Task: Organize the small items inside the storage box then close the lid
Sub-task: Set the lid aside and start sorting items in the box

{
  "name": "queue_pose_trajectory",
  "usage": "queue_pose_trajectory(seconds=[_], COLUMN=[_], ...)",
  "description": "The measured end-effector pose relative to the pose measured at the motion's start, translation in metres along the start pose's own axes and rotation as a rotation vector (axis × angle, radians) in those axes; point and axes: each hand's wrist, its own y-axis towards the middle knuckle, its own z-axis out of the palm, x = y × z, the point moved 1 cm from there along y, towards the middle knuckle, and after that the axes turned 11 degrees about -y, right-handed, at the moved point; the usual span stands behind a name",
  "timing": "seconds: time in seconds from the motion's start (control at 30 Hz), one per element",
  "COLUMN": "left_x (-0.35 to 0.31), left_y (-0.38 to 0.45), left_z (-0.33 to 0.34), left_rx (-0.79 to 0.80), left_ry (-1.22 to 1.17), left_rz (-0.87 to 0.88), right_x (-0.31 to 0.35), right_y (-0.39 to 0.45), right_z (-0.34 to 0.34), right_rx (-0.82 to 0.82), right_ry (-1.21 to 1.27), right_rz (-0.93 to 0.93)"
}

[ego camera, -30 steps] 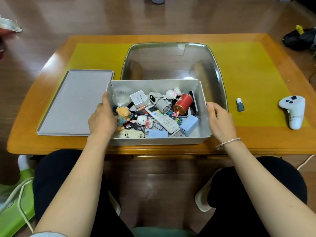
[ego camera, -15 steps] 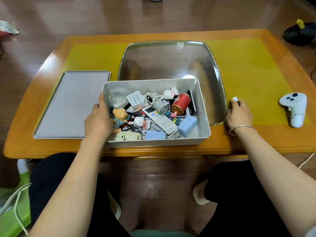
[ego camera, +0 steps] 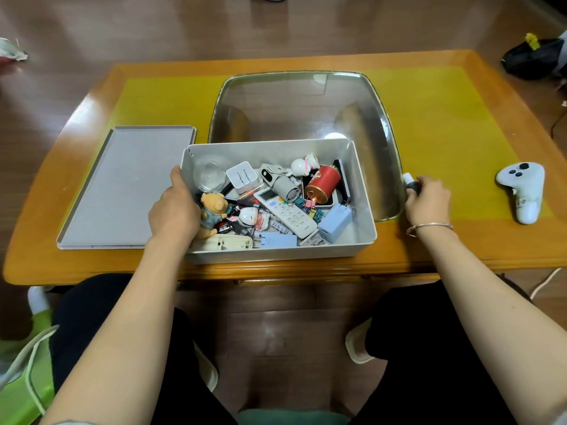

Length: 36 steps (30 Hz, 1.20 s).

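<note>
Sitting at the near edge of the wooden bench (ego camera: 445,250), the grey storage box (ego camera: 365,207) is open and full of small items: a white remote (ego camera: 287,213), a red can (ego camera: 322,184), a little bear toy (ego camera: 213,210), a blue plug (ego camera: 334,223) and a white charger block (ego camera: 242,177). Its flat grey lid (ego camera: 122,185) lies just beside it on the left. The left hand (ego camera: 173,210) rests on the box's left wall, fingers curled over the rim as its grip. The right hand (ego camera: 428,199), well clear of the box on the right, closes its grip on a small bottle (ego camera: 410,183) with a white cap. Farther right lies a white game controller (ego camera: 521,191).
</note>
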Motion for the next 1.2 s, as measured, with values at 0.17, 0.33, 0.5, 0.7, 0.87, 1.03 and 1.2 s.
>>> queue_pose_trajectory(seconds=[0.17, 0.33, 0.5, 0.7, 0.87, 1.03, 1.2], left_x=[-0.012, -0.01, -0.006, -0.009, -0.014, -0.019, -0.017], left_y=[0.01, 0.005, 0.0, -0.008, -0.016, -0.019, -0.017], left_z=[-0.003, -0.002, -0.004, 0.003, 0.008, 0.007, 0.005], left_rx=[0.048, -0.001, -0.036, -0.027, -0.007, 0.027, 0.003], left_ry=[0.006, 0.004, -0.016, 0.019, 0.02, 0.027, -0.02], left_rz=[-0.164, -0.098, -0.029, -0.016, -0.048, -0.044, -0.045], right_x=[0.04, 0.08, 0.09, 0.081, 0.073, 0.078, 0.082], right_y=[-0.014, -0.039, -0.057, -0.064, -0.055, -0.043, -0.042], right_z=[-0.025, -0.043, -0.035, -0.021, -0.019, -0.018, -0.019], right_rx=[-0.128, -0.098, -0.054, -0.006, -0.006, 0.029, 0.024], right_ry=[0.295, 0.46, 0.357, 0.177, 0.143, 0.15, 0.191], right_rz=[-0.139, -0.271, -0.334, -0.353, -0.383, -0.394, -0.375])
